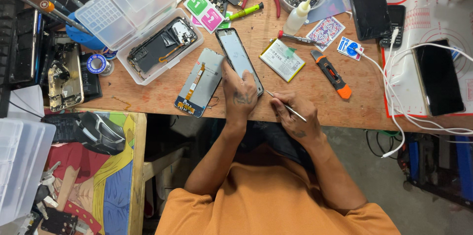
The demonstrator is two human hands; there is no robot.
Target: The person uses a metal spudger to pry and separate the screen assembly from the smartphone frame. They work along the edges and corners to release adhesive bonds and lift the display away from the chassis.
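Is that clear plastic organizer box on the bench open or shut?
Open: the clear plastic box has its gridded lid swung back, and a phone body lies in its tray.

Left hand (240, 94) grips a slim phone frame with pale screen (239, 58), tilted up-left from the grip. Just left of it: loose display panel (201, 82), grey back, blue bottom edge. Up-left: two wipe sachets (206, 9), green and pink. Right of grip: white battery (282, 60) with label, patterned card (325, 32), small blue-white sticker (350, 47). Farther right: two dark screens (368, 5), (438, 78), both off.
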